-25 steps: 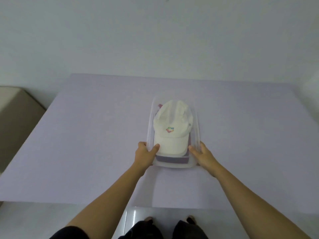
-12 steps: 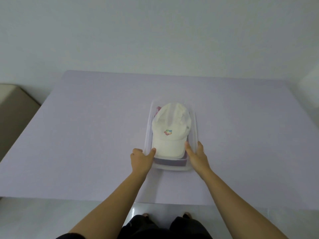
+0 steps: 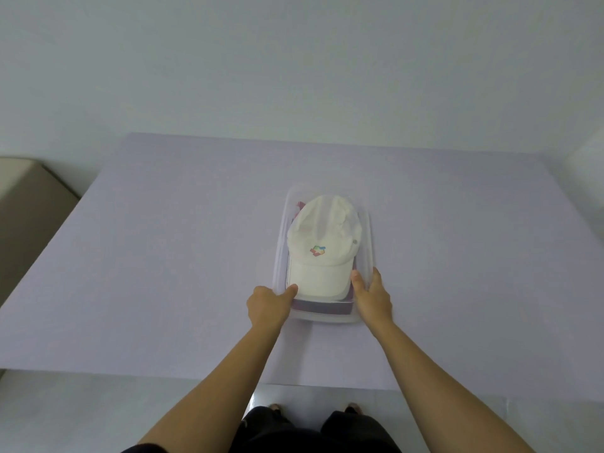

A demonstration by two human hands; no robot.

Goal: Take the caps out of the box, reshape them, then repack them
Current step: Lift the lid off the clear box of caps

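White cap [image 3: 322, 256] lies on top inside a clear plastic box [image 3: 370, 230], crown away from the person and brim toward them, a small many-coloured logo [image 3: 317, 251] on its front. Under it a purple cap [image 3: 322, 310] shows at the near end of the box, and a sliver of it at the far left corner. The left hand [image 3: 268, 304] grips the near left corner of the box, fingers curled outside the wall, thumb over the rim and touching the white brim. The right hand [image 3: 372, 297] grips the near right wall, thumb inside just beside the brim, fingers along the outside. The box sits near the middle of a pale lilac surface [image 3: 163, 256]. A beige block [image 3: 29, 207] stands off its left edge, and a plain pale wall [image 3: 294, 60] rises behind.
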